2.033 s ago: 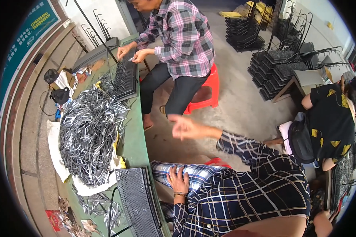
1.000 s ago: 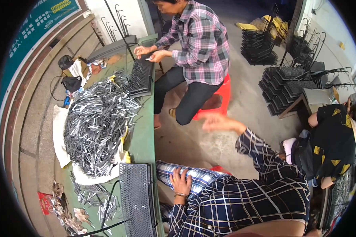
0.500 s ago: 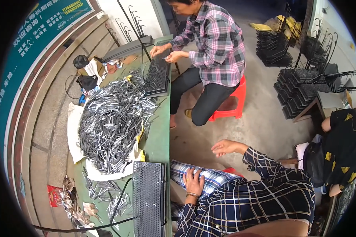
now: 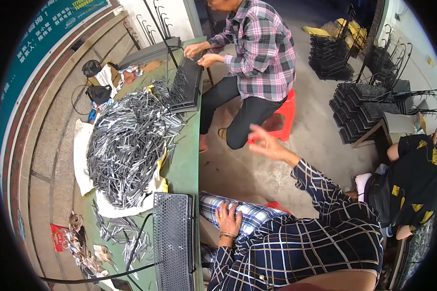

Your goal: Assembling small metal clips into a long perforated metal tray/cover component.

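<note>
My left hand (image 4: 229, 221) lies on my thigh over blue-and-white plaid cloth (image 4: 251, 219), fingers spread, holding nothing. Above the floor, my right hand (image 4: 269, 144) is raised with its fingers apart; it is slightly blurred and nothing shows in it. Left of my left hand, a black perforated panel (image 4: 172, 242) with a raised rim lies at the edge of the green table (image 4: 183, 160). Beyond it, a large heap of thin dark and silvery metal pieces (image 4: 128, 145) rests on a white sack (image 4: 84, 160). Some loose pieces (image 4: 126, 237) are scattered beside the panel.
Across the table's far end, a co-worker in a checked shirt (image 4: 264, 53) sits on a red stool (image 4: 284, 116), hands over another black panel (image 4: 187, 85). Stacked black racks with hooked rods (image 4: 357, 104) stand right. Another person in dark clothing (image 4: 415, 179) is close on my right.
My right hand has risen and moved farther away, its fingers spreading. My left hand stays on my thigh. The whole view has shifted slightly.
</note>
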Tool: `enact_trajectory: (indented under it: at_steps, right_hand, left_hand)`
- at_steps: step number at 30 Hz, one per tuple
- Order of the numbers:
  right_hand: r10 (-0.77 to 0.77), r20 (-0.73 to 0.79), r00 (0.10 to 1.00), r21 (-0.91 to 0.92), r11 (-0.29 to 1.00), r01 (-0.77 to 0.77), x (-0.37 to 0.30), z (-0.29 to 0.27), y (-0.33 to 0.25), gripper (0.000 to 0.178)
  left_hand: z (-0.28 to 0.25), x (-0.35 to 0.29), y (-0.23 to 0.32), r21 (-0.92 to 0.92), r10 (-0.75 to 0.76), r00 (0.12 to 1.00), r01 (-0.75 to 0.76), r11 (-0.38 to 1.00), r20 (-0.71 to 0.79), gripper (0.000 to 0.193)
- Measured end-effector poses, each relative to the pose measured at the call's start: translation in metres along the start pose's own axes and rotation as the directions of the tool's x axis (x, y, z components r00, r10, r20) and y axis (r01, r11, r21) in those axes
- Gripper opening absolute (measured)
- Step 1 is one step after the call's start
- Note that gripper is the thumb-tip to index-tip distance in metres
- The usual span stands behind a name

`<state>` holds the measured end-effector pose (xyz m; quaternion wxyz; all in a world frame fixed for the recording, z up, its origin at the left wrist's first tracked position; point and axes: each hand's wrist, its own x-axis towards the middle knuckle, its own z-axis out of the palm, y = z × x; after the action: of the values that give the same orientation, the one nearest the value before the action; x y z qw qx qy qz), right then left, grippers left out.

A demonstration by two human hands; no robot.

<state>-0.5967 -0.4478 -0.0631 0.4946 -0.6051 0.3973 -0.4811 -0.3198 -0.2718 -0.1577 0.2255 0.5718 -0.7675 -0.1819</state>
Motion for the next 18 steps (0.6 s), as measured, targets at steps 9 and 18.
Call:
enact_trajectory:
  at_steps: [9, 18]
  right_hand:
    - [0.092, -0.076, 0.993, 0.101, 0.991, -0.085, 0.025, -0.005, -0.009, 0.036]
    - [0.265, 0.358, 0.896, -0.083, 0.964, -0.252, -0.037, 0.058, 0.041, 0.049]
  left_hand:
    - [-0.001, 0.001, 0.001, 0.019, -0.014, 1.000, 0.014, 1.000, 0.003, 0.034]
    - [-0.001, -0.004, 0.003, 0.022, -0.012, 1.000, 0.012, 1.000, -0.005, 0.034]
